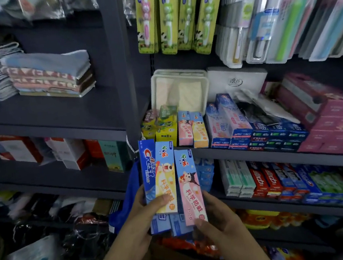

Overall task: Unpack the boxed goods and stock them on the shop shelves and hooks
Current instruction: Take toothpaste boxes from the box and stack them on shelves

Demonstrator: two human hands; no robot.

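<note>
I see dark grey shop shelving filling the view, two bays split by a dark upright post, which I take as my landmark. In front of the post's foot, my left hand grips a fan of toothpaste boxes: a blue Crest box next to the post, a yellow children's box overlapping it, more blue boxes underneath. My right hand pinches the lower end of a pink children's toothpaste box, fingers curled round it, on the far side of the fan from the post.

Right of the post, the middle shelf carries standing pink and yellow boxes, matching those in my hands, and stacked blue toothpaste boxes. Above them hang carded children's toothbrushes. The shelf below holds red and blue toothpaste boxes.

Left of the post, folded towels lie stacked on an upper shelf; boxed goods stand on the one beneath, blurred.
</note>
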